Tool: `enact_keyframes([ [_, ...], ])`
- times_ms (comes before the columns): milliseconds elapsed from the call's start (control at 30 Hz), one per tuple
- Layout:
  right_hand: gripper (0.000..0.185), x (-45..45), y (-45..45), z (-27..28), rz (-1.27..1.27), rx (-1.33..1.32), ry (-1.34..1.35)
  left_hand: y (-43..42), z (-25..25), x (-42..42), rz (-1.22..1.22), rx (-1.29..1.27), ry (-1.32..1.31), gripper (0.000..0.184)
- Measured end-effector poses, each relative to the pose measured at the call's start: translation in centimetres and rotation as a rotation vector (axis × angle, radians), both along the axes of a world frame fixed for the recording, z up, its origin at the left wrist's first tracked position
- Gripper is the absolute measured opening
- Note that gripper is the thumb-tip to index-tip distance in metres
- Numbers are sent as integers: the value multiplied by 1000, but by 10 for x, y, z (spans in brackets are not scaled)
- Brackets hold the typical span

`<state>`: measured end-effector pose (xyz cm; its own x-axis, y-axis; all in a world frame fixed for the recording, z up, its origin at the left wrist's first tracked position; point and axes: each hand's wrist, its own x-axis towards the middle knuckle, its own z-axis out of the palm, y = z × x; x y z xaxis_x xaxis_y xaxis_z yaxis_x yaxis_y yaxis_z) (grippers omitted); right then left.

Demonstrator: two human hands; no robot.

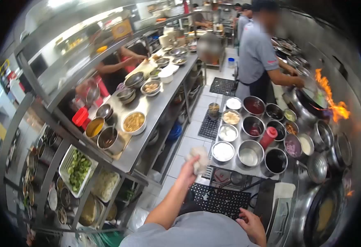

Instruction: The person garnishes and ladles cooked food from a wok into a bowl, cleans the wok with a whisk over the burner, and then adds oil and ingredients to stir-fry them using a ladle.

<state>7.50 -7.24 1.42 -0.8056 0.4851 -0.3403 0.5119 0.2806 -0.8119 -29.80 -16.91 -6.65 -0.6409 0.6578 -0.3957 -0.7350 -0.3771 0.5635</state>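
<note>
- Around me is a narrow kitchen, with a steel surface [155, 117] at left and another surface [246, 169] with pots at right; white floor tiles [179, 151] lie between them.
- With my left hand [190, 165] I hold a whitish bundle [201, 159], which looks like cloth. The fingers are closed around it, and it is in the air, between the two surfaces and nearer to the pots.
- My right hand [251, 226] is half open, with the fingers loosely bent. It is low, beside my body, near a perforated black mat [221, 199], and I see nothing in its grip.
- On the right surface stand many steel pots and bowls, close together. A red bottle [269, 136] is among them, and a bowl of white content [223, 151] is at the near left corner.
- On the left surface I see a white bowl with yellowish food [134, 122], next to a pot of dark content [109, 140].
- Near left, a white basket [70, 184] carries chopped green vegetables [79, 168].
- At the near right is a large wok [326, 214].
- Far right, a person in a grey shirt [252, 53] works beside high orange flames [330, 99].
</note>
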Motion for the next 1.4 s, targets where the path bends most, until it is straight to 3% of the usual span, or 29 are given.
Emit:
enact_keyframes([
  [200,50,-10,25,-41,-125,49,-138,-92,11,-134,493,118,75,43],
  [333,49,-83,40,-73,-62,33,-122,-140,-19,-220,581,232,113,38],
  [400,54,-133,34,-86,-38,96,-125,-149,-30,-254,660,152,77,43],
  [567,59,-213,21,-124,22,103,-216,-156,-31,-302,594,115,70,47],
  [667,60,-212,10,-152,-36,62,-266,-154,-20,-314,582,133,23,48],
  [767,63,-197,4,-196,-81,-1,-390,-156,-48,-348,536,182,41,49],
  [867,67,-195,5,-199,-39,17,-490,-146,-48,-372,511,198,11,50],
  [967,58,-186,8,-231,-7,134,-444,-136,-56,-399,491,247,12,51],
  [1033,57,-180,11,-245,-73,48,-456,-129,-61,-411,513,228,4,51],
  [1100,55,-177,11,-248,-187,-42,-408,-112,-50,-415,574,151,-25,52],
  [1133,51,-199,3,-190,-202,-48,-434,-103,-41,-411,530,187,-21,53],
  [1233,61,-179,-6,-197,-402,-261,-480,-71,-11,-377,360,327,-66,57],
  [1300,61,-162,-24,-182,-367,-210,-596,-51,-3,-345,218,475,-158,61],
  [1400,62,-134,-36,-181,-336,-170,-694,-18,12,-284,-31,562,-91,76],
])
